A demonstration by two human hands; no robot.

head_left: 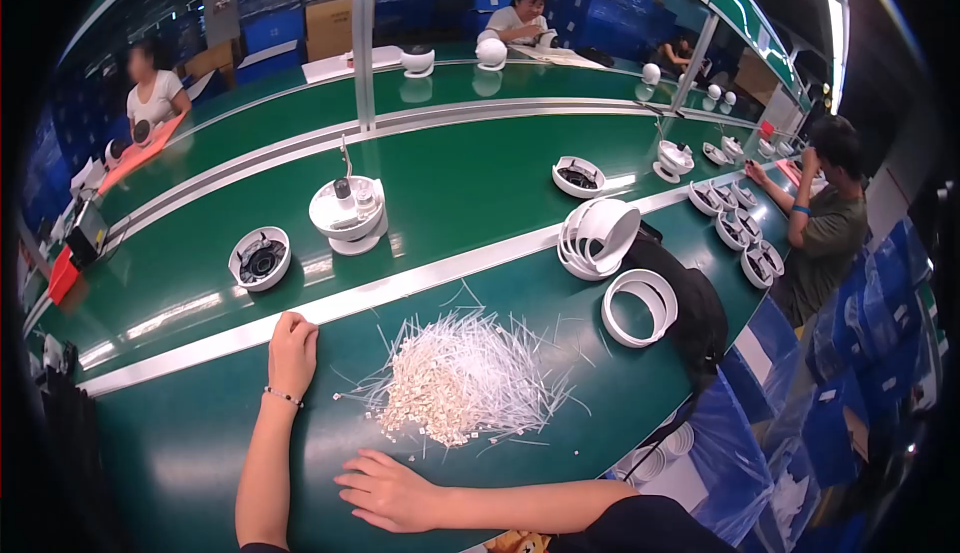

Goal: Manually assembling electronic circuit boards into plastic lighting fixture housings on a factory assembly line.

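My left hand (293,343) rests at the white strip along the bench's far side, its fingers curled in; whatever they may hold is hidden. A beaded bracelet circles that wrist. Nearer to me, my right hand (390,493) lies palm down on the green bench top, fingers spread and holding nothing. Beyond it is a loose pile of thin white strips (505,368), with many small cream-coloured square ends (425,393) massed on its left side. Neither hand touches the pile.
On the green belt stand a white round housing (262,259) with black inside and a white domed unit (348,213). White rings (640,308) lie right of the pile, beside a black cloth (690,298). A co-worker (835,213) sits at right; blue bins (725,433) stand below.
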